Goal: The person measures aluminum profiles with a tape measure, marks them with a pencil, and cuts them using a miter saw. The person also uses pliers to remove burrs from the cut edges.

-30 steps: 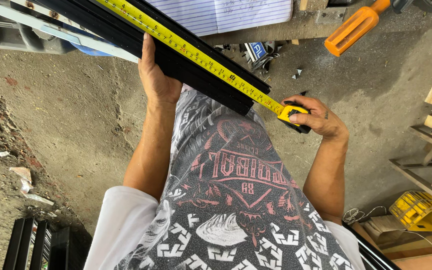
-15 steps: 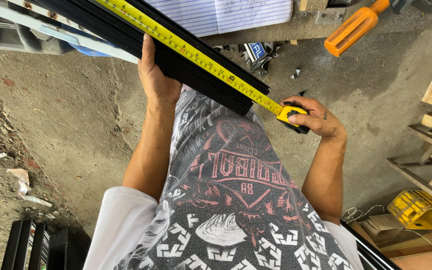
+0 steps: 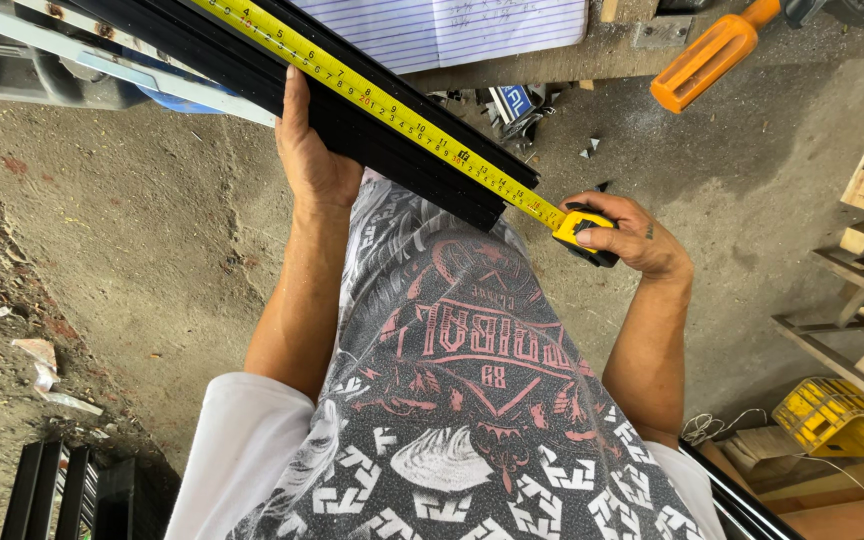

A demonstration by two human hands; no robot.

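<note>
1. Barely shifted since a second ago: same grips, same lie of tape along bar, only a slight drift of the view.
2. Left hand [image 3: 314, 160]: closed around the underside of the black metal profile [image 3: 392, 140], fingers wrapped out of sight behind it, thumb up along the near edge.
3. Right hand [image 3: 634, 237]: curled shut around the yellow-and-black tape measure case [image 3: 584, 232], thumb pressed on top, just past the cut end of the profile.
4. Yellow tape blade [image 3: 392, 105]: pulled out from the case, laid flat along the top face of the profile, running up and left out of frame.
5. Profile: slanting across the upper view, held above a concrete floor [image 3: 152, 240].
6. Beyond: lined paper sheet [image 3: 452, 30] and orange-handled screwdriver [image 3: 712, 55] on a bench; yellow crate [image 3: 837, 415] low right.
</note>
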